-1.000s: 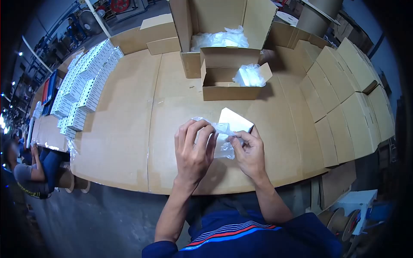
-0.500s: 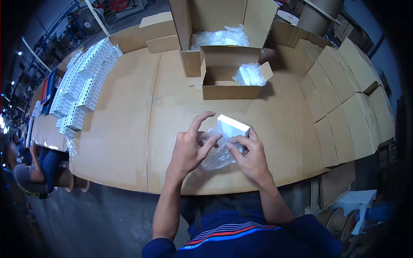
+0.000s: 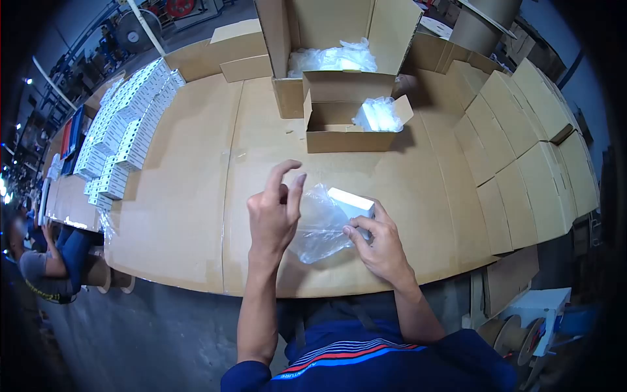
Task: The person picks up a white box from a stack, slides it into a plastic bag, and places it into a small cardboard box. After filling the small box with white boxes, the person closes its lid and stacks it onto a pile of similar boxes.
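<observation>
A small white box [image 3: 351, 201] is held upright in my right hand [image 3: 379, 247], its thumb on the near face and its fingers around the right side. A clear plastic bag [image 3: 320, 230] hangs crumpled at the left of the box and overlaps its lower part. My left hand [image 3: 274, 212] is raised beside the bag's left edge, thumb and forefinger up and apart with nothing between them. Its other fingers are curled and partly hidden.
Ahead stands an open carton [image 3: 349, 142] with a plastic-wrapped white box [image 3: 379, 115] inside. Behind it, a larger carton [image 3: 277, 39] holds bagged items. White boxes [image 3: 124, 130] are stacked at left, brown cartons [image 3: 522, 163] at right. A person [image 3: 52, 251] sits at far left.
My left hand has moved left, away from the white box. The plastic bag now spreads wider to the left, and the box sits slightly lower in my right hand.
</observation>
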A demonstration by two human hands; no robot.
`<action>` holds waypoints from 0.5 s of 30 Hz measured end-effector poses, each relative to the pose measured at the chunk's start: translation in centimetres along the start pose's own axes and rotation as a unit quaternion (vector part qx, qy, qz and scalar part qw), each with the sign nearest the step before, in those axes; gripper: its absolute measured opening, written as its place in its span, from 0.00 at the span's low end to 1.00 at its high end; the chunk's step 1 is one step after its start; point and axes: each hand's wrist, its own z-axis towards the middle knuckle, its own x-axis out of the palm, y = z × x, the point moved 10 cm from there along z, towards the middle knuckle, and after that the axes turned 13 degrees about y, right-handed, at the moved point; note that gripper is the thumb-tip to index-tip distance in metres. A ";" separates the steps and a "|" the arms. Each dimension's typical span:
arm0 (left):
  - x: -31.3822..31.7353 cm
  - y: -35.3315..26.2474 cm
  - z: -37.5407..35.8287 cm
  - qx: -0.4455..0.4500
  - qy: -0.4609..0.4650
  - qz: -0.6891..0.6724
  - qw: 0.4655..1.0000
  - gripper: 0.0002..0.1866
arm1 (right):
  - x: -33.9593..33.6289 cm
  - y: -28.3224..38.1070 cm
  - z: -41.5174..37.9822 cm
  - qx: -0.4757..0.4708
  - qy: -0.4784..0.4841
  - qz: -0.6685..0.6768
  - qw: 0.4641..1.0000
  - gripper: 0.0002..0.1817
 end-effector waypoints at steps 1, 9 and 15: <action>-0.9 0.5 -0.4 0.007 -0.046 -0.060 0.997 0.11 | -0.2 0.0 0.0 0.004 -0.007 0.005 1.000 0.06; 5.4 6.7 -4.5 -0.008 -0.004 -0.519 0.855 0.45 | -1.0 -2.6 -0.4 0.025 -0.107 0.087 0.990 0.09; 7.5 4.0 -5.0 -0.063 0.081 -0.453 0.885 0.28 | -0.3 -0.8 0.0 -0.012 -0.066 0.067 0.995 0.07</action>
